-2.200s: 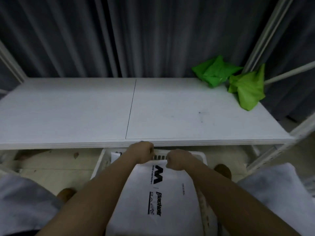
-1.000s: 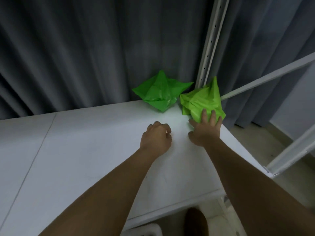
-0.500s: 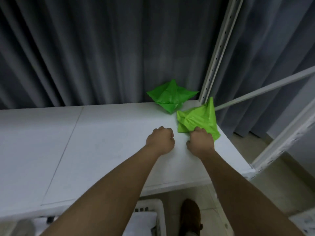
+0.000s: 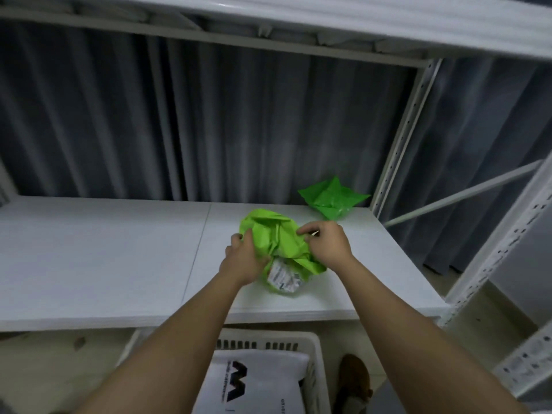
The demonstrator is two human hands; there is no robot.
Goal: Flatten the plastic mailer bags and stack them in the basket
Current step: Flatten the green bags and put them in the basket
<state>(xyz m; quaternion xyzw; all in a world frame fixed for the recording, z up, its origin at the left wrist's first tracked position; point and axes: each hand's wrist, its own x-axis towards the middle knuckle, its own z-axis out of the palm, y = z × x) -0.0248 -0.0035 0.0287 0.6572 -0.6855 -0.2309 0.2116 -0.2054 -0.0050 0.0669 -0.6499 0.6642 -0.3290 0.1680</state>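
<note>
Meanwhile, both hands worked a crumpled green mailer bag on the white worktop.

Left hand gripped the bag's left edge, fingers clamped on the plastic; right hand pinched its right side — fingers closed on a fold. A white label faced up on the bag's near end. Behind the bag to the right lay a second green bag; below the worktop's front edge, the basket held a flat white mailer.

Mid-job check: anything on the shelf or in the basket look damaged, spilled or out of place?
Nothing spilled or damaged. The green mailer held by the left hand and right hand is crumpled, as is the second green mailer at the back. The white mailer lies flat in the basket.
</note>
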